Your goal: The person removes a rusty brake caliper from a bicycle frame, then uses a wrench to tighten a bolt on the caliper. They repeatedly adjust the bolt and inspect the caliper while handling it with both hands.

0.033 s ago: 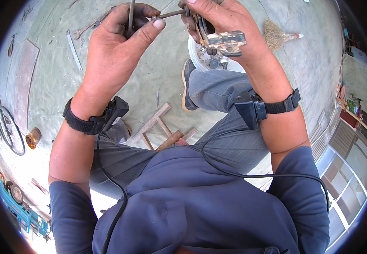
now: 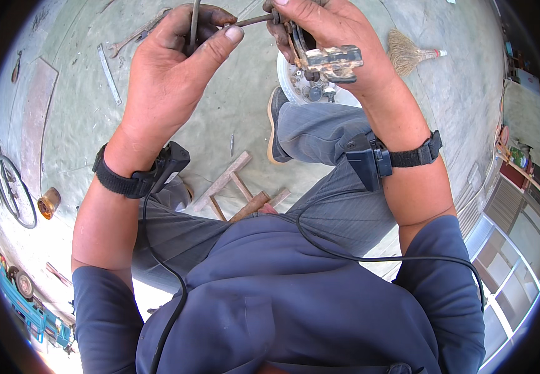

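Observation:
Both of my hands are raised at the top of the head view. My left hand (image 2: pixel 179 68) is closed, with a grey metal rod (image 2: pixel 194 28) standing between its fingers. Its thumb and fingertips pinch one end of a thin dark bolt-like rod (image 2: pixel 254 20). This thin rod runs across to my right hand (image 2: pixel 338 31), whose blackened fingers wrap round a dirty metal part. A worn, dirt-caked black and tan block (image 2: pixel 333 63) sticks out of that part below the palm. The far side of the part is hidden by my fingers.
A white tub (image 2: pixel 287 78) of small metal parts stands beside my shoe (image 2: pixel 274 124). On the floor lie a straw broom (image 2: pixel 407 53), a wrench (image 2: pixel 120 47), a metal strip (image 2: pixel 109 75), a board (image 2: pixel 38 118), a tyre-like ring (image 2: pixel 14 193), a rusty can (image 2: pixel 48 203) and a wooden frame (image 2: pixel 232 181).

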A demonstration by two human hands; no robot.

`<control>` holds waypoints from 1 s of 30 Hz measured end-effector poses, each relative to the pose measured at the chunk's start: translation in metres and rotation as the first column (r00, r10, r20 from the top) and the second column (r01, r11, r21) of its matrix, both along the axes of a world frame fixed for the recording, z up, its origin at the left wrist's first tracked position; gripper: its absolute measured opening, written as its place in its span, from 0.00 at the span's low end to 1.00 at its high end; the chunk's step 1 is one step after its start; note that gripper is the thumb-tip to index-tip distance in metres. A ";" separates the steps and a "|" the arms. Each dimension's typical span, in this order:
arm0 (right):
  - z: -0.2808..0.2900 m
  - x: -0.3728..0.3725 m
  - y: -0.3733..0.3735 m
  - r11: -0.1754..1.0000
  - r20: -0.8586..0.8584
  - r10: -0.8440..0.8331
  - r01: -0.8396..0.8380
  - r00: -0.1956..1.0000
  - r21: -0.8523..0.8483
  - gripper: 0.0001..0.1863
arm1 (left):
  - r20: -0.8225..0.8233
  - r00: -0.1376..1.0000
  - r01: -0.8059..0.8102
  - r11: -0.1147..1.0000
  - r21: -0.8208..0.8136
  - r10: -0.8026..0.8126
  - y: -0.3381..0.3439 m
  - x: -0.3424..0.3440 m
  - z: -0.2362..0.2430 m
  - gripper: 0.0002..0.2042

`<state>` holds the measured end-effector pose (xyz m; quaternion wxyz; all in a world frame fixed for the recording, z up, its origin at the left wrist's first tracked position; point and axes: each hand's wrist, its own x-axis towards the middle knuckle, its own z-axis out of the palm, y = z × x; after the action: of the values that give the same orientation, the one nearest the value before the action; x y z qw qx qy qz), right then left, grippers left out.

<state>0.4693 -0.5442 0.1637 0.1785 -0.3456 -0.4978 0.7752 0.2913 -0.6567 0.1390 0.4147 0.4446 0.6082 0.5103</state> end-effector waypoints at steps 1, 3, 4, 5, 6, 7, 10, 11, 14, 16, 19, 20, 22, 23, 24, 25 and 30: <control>0.000 0.000 0.000 1.000 0.006 -0.005 0.005 1.000 -0.005 0.11 | 0.006 1.000 0.005 1.000 -0.005 -0.005 0.000 0.000 0.000 0.13; 0.000 0.000 -0.001 1.000 0.005 -0.009 0.009 1.000 -0.015 0.11 | 0.009 1.000 0.022 1.000 -0.009 -0.022 0.001 -0.002 -0.001 0.12; 0.000 -0.001 -0.001 1.000 -0.003 -0.008 0.008 1.000 -0.021 0.11 | 0.006 0.999 0.034 0.999 -0.008 -0.034 0.001 -0.002 -0.001 0.12; -0.001 -0.001 -0.001 1.000 -0.010 -0.008 0.008 1.000 -0.028 0.11 | 0.004 0.999 0.046 0.999 -0.008 -0.046 0.001 -0.003 -0.001 0.12; -0.001 -0.001 -0.001 1.000 -0.024 -0.003 0.002 1.000 -0.029 0.11 | -0.008 0.999 0.051 0.999 -0.017 -0.051 0.001 -0.004 -0.002 0.12; -0.001 -0.001 -0.002 0.999 -0.037 0.002 -0.003 0.999 -0.032 0.10 | -0.019 0.998 0.056 0.998 -0.026 -0.057 0.001 -0.004 -0.002 0.12; -0.003 -0.002 -0.003 1.000 -0.029 0.003 -0.004 1.000 -0.016 0.10 | -0.029 0.997 0.063 0.997 -0.043 -0.065 0.002 -0.005 -0.003 0.12; -0.003 -0.002 -0.003 1.000 -0.018 0.001 -0.001 1.000 -0.007 0.10 | -0.029 0.997 0.064 0.997 -0.047 -0.066 0.002 -0.004 -0.003 0.12; -0.004 -0.003 -0.003 1.000 -0.038 -0.003 0.002 0.999 -0.018 0.09 | 0.015 0.999 0.042 0.997 -0.061 -0.041 0.002 -0.003 -0.003 0.12; -0.004 -0.002 -0.003 0.999 -0.058 -0.023 0.021 0.998 -0.038 0.09 | -0.010 0.998 0.069 0.995 -0.078 -0.070 0.001 -0.006 -0.001 0.11; -0.004 -0.002 -0.002 0.999 -0.040 -0.027 0.026 0.999 -0.023 0.09 | -0.108 0.992 0.070 0.997 0.036 -0.065 0.000 -0.004 -0.002 0.10; -0.004 -0.002 -0.002 1.000 -0.025 -0.024 0.024 0.999 -0.012 0.09 | -0.149 0.987 0.067 0.993 0.096 -0.052 0.000 -0.003 -0.003 0.10; -0.003 -0.002 -0.002 1.000 -0.051 -0.010 0.009 0.999 -0.019 0.09 | -0.206 0.976 0.096 0.989 0.110 -0.072 0.000 -0.006 -0.004 0.09; -0.003 -0.002 -0.002 1.000 -0.064 -0.003 0.001 0.998 -0.022 0.09 | -0.235 0.969 0.111 0.987 0.116 -0.082 0.000 -0.006 -0.004 0.09; -0.003 -0.002 -0.002 1.000 -0.059 -0.007 0.006 0.998 -0.027 0.09 | -0.250 0.965 0.115 0.986 0.118 -0.082 -0.001 -0.007 -0.005 0.09; -0.003 -0.002 -0.003 0.999 -0.054 -0.012 0.010 0.998 -0.031 0.09 | -0.265 0.961 0.118 0.986 0.121 -0.082 -0.001 -0.007 -0.005 0.08; -0.001 -0.002 -0.003 1.000 -0.052 0.014 -0.014 0.999 -0.013 0.09 | -0.274 0.958 0.122 0.985 0.121 -0.085 0.000 -0.006 -0.002 0.10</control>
<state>0.4674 -0.5474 0.1622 0.1838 -0.3230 -0.4902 0.7884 0.2855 -0.6569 0.1366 0.3235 0.5679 0.5983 0.4635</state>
